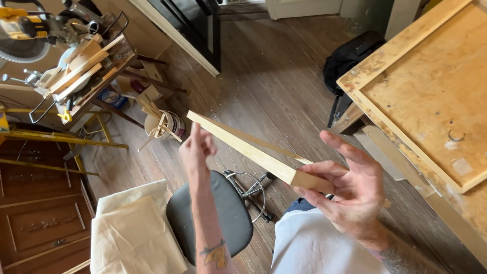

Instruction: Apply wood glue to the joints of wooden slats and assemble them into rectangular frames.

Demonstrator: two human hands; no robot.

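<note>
Worn plank floor (284,76), black stool (223,213), plywood workbench (431,86).

Right hand (350,190) raised, palm inward, fingers curled in a grip, index finger extended. Left hand (197,147) raised on upright forearm, fingers loosely bunched.

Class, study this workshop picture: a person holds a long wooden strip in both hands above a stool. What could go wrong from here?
1. The wooden strip is pinched only at its ends, by the right hand and the fingertips of the left hand; the lighter left grip might slip.
2. A thin sliver splits along its upper edge and could splinter into fingers.
3. If dropped, it may hit the stool below.
</note>
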